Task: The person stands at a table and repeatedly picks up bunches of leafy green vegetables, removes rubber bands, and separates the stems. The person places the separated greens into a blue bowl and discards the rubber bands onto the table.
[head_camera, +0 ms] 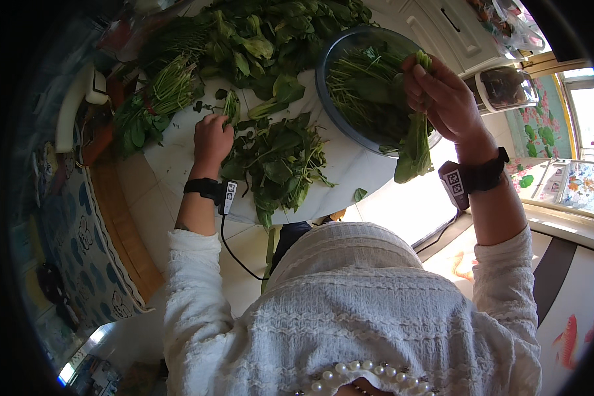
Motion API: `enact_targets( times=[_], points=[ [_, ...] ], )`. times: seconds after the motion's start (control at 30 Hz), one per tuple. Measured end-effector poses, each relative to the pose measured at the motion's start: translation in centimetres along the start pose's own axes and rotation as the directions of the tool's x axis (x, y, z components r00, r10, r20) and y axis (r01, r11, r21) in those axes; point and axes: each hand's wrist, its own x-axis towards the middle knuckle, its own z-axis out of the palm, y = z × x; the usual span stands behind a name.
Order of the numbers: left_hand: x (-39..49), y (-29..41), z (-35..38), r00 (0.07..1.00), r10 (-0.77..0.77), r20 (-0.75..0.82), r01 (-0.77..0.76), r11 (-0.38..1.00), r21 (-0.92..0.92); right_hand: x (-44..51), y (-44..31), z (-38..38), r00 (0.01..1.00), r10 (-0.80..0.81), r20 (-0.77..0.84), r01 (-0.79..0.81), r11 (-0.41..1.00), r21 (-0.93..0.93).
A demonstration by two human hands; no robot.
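Observation:
My right hand (448,101) is closed around a leafy green vegetable (415,156), its pale stem end up and its leaves hanging down, above the right rim of a large see-through bowl (321,86). Long thin-stemmed greens (351,74) lie inside the bowl. On the left, my left hand (212,138) is low over the table, its fingertips against a small green stalk (232,106); whether they grip it is hidden. Beside that hand spreads a heap of loose leaves and trimmings (282,163). A single leafy stalk (277,96) lies just beyond the heap.
The round marble-patterned table (371,171) holds a big pile of leafy greens (272,39) at the back. A tied bunch of thin-stemmed greens (171,91) lies at the left. White cabinet doors (438,34) stand behind. Cables hang from both wristbands, the left one (203,188) near the table edge.

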Motion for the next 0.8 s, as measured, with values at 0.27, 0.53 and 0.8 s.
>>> enact_targets(
  times=[0.27,0.53,0.8],
  points=[
    [1.9,-2.1,2.3,0.993,0.024,0.117,-0.020,0.999,-0.034,0.2,-1.6,-1.0,0.974,-0.161,-0.162,0.186,0.970,0.158],
    [1.3,-2.0,2.0,0.995,0.036,0.089,-0.022,0.988,-0.155,2.7,0.6,-5.3,0.989,-0.078,-0.126,-0.067,0.523,-0.850],
    [-1.1,-0.7,-1.5,0.996,0.073,-0.046,-0.086,0.787,-0.611,8.2,7.8,-3.6,0.962,-0.111,-0.248,-0.236,0.112,-0.965]
  ],
)
